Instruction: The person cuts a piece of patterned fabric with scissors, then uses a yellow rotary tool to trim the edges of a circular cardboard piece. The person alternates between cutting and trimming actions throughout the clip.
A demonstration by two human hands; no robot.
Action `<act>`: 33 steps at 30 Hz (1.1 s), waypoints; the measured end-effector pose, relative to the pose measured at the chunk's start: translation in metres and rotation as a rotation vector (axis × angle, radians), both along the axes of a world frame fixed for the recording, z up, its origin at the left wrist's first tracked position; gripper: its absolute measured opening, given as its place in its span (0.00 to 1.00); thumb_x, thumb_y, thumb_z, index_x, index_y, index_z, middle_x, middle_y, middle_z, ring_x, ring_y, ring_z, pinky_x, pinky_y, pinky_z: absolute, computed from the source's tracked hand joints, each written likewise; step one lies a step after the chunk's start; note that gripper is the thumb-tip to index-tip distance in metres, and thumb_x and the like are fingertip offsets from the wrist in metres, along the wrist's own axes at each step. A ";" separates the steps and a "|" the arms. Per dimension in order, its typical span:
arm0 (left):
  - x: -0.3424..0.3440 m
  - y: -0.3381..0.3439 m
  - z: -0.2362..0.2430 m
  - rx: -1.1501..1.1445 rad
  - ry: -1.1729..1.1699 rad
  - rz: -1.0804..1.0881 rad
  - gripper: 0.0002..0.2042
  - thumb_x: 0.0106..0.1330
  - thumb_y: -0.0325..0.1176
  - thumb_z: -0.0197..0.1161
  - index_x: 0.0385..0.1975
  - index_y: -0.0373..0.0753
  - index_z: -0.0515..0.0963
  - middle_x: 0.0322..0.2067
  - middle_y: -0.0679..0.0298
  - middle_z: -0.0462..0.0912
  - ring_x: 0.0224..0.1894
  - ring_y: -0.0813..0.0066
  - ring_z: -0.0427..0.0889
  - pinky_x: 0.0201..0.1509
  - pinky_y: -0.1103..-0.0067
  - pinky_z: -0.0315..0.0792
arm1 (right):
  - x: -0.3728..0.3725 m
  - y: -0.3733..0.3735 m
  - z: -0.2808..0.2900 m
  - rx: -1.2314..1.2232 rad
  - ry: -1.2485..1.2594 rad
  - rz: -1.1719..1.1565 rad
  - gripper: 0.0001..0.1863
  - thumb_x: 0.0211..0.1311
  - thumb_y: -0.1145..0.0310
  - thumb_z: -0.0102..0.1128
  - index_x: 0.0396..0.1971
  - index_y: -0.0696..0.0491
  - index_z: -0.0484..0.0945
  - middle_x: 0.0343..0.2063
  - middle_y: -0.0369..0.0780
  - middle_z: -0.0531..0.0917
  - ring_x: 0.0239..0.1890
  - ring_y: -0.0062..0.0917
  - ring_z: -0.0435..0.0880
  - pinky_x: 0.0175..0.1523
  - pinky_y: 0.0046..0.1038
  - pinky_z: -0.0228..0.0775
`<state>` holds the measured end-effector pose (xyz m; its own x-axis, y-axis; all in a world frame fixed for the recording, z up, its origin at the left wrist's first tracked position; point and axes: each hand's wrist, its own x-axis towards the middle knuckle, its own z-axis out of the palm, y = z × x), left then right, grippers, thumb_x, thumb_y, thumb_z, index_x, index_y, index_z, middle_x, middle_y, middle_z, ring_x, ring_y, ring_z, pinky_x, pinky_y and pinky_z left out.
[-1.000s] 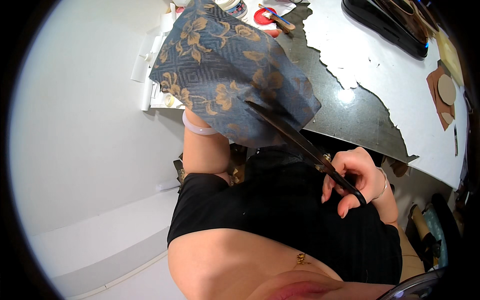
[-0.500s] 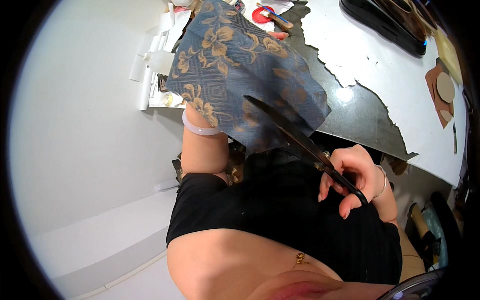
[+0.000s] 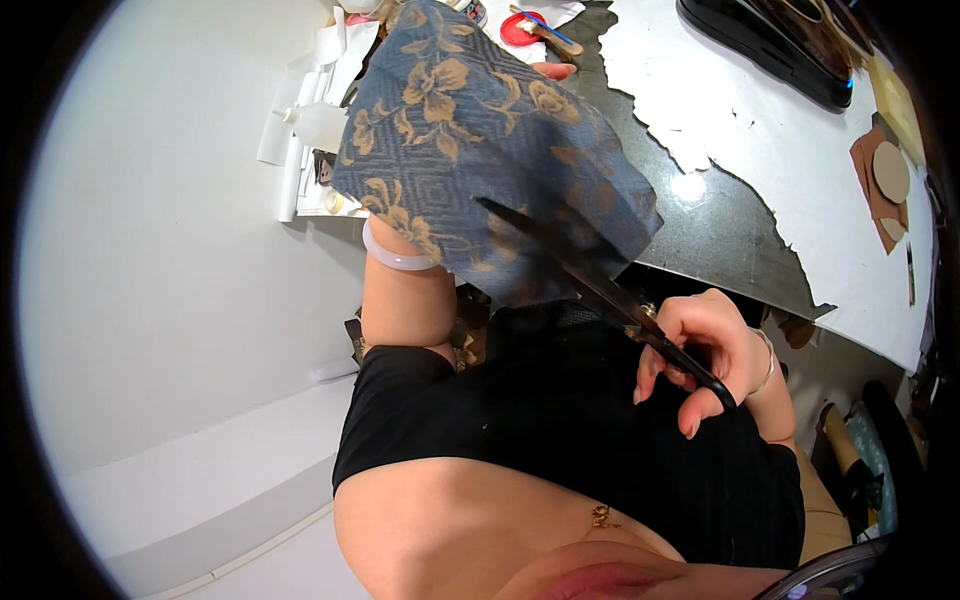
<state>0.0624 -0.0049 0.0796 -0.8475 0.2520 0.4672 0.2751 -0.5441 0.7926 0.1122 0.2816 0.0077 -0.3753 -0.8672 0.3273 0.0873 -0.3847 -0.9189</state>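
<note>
A large piece of blue-grey fabric [image 3: 430,130] with tan flowers covers most of my left hand [image 3: 553,71], whose fingertips show past its far edge, holding it. My right hand [image 3: 705,355], low at the right, grips dark long-bladed scissors [image 3: 590,270] by the handles. The blades reach up over the lower middle of the fabric; whether they cut into it I cannot tell.
A worktable [image 3: 670,60] with a torn-edged white covering bears a red lid with a brush [image 3: 520,32], a black case [image 3: 760,50] and brown pieces with beige discs [image 3: 880,180]. Paper rolls and a white bottle [image 3: 320,120] sit at the left, beside a wall [image 3: 170,250].
The fabric and my left hand's fingertips have shifted slightly right. The scissor tips have moved a little left across the fabric, while my right hand has shifted only slightly.
</note>
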 end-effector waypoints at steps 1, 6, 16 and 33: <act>-0.001 -0.001 0.000 -0.003 0.006 -0.011 0.06 0.72 0.35 0.60 0.43 0.44 0.75 0.33 0.58 0.86 0.38 0.59 0.84 0.72 0.37 0.48 | 0.000 0.000 0.000 -0.009 -0.001 0.000 0.30 0.45 0.52 0.85 0.32 0.54 0.71 0.28 0.38 0.88 0.16 0.14 0.73 0.21 0.15 0.61; -0.013 -0.009 -0.007 -0.067 0.141 -0.099 0.07 0.71 0.34 0.61 0.45 0.43 0.75 0.33 0.56 0.86 0.40 0.57 0.84 0.72 0.36 0.45 | -0.001 0.001 0.001 -0.008 0.007 0.005 0.30 0.46 0.52 0.84 0.32 0.55 0.71 0.27 0.38 0.88 0.16 0.14 0.74 0.22 0.16 0.61; -0.012 -0.010 -0.008 -0.117 0.174 -0.053 0.08 0.70 0.35 0.62 0.45 0.43 0.75 0.33 0.57 0.86 0.39 0.59 0.85 0.72 0.37 0.47 | 0.002 0.002 0.001 -0.007 0.007 -0.024 0.29 0.46 0.53 0.84 0.32 0.54 0.72 0.26 0.37 0.87 0.18 0.15 0.78 0.22 0.15 0.63; -0.018 -0.030 -0.007 -0.273 0.313 0.036 0.05 0.71 0.34 0.62 0.39 0.45 0.73 0.28 0.61 0.83 0.33 0.64 0.84 0.68 0.40 0.57 | 0.004 0.009 0.003 0.075 0.064 -0.041 0.25 0.48 0.58 0.84 0.30 0.55 0.73 0.23 0.36 0.86 0.22 0.18 0.84 0.25 0.16 0.69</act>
